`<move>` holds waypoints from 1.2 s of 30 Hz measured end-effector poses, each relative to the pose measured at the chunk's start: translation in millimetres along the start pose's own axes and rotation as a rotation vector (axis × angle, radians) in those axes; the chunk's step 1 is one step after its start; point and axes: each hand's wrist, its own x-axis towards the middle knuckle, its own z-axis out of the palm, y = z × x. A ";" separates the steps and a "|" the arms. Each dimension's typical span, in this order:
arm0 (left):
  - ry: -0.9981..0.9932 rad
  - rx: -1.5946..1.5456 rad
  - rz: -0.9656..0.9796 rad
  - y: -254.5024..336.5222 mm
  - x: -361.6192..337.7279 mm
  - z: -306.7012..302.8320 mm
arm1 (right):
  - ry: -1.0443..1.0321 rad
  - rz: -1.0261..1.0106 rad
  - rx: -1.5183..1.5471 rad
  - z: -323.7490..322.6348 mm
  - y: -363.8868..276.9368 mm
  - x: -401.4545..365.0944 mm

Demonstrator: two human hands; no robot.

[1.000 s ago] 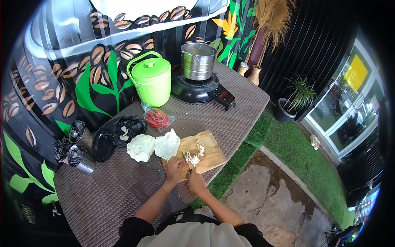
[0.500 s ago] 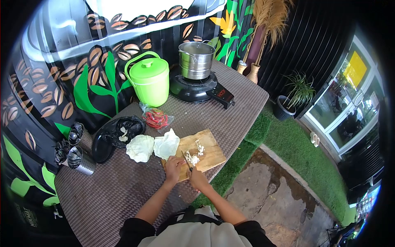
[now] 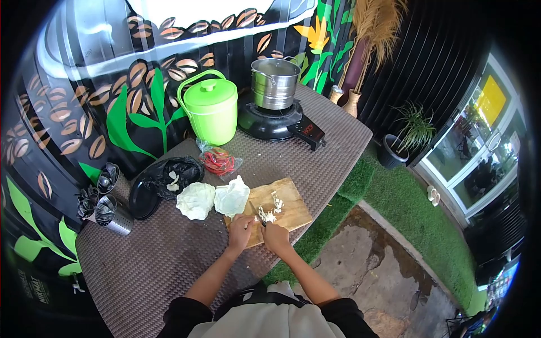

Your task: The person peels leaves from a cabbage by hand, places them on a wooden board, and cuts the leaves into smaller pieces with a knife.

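Note:
A wooden cutting board [image 3: 296, 211] lies near the table edge, with chopped white pieces [image 3: 270, 214] heaped and scattered on it. My right hand [image 3: 275, 236] is closed around the handle of a knife [image 3: 258, 214], whose blade points away from me beside the chopped heap. Just left of the blade, my left hand [image 3: 241, 230] presses on the board with curled fingers; whatever lies under its fingertips is hidden. Two pale cabbage leaves, a left one [image 3: 195, 201] and a right one [image 3: 231, 196], lie beyond my left hand, the right one touching the board.
Beyond the leaves are a black plastic bag [image 3: 177, 174] and a clear bag of red items [image 3: 218, 161]. A lidded green bucket [image 3: 211, 112] stands near a steel pot [image 3: 275, 84] on a black stove [image 3: 270, 121]. Metal cutlery holders [image 3: 115, 217] stand at left.
My right hand and the knife have moved slightly forward, away from me. My left hand stays at the board's near left side. The whole view has shifted a little.

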 end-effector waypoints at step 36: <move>0.056 -0.008 0.026 -4.1 0.4 0.7 | 0.002 0.015 -0.119 18.2 -10.6 -17.6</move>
